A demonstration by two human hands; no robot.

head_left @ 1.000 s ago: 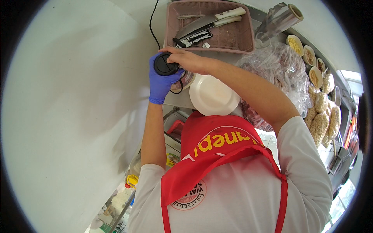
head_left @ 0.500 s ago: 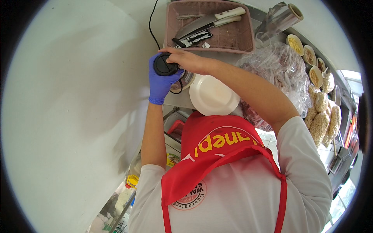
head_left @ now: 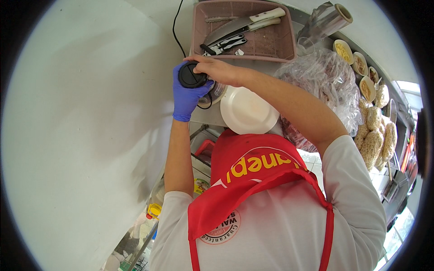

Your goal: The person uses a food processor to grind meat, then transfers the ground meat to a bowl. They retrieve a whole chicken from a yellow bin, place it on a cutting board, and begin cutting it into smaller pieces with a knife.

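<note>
My left hand, in a blue-purple glove, is wrapped around the side of a black round-topped appliance with a line across its top. Bare, my right hand grips the same piece from the far right, thumb on the top and fingers over the far rim. A clear round container shows partly below it, with a dark cord looping beside it; whether the two are joined I cannot tell. Just to the right, a white plate lies on the counter under my right forearm.
Behind my hands, a pinkish basket holds knives and a can opener. To the right are a clear plastic bag, a foil roll, small food bowls and bagged grains. A white wall borders the left.
</note>
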